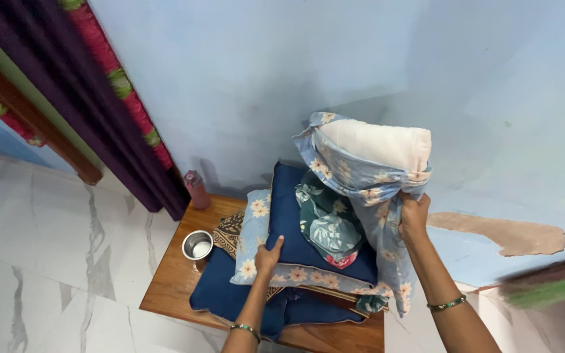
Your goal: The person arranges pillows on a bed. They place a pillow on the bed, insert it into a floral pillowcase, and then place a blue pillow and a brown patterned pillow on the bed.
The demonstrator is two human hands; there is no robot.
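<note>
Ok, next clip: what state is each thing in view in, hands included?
left hand: fingers pressed flat on the dark blue pillow, gripping nothing
right hand: closed on the floral pillowcase's edge
white pillow: raised, partly out of the floral pillowcase
dark blue pillow: lying on the stack
steel cup: upright, open on top
pink bottle: upright, capped
wooden table: bearing the stack
curtain: hanging

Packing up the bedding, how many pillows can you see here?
2. One white pillow half in a floral cover, lifted by the right hand; one navy pillow on the pile under the left hand. Others may be hidden.
</note>
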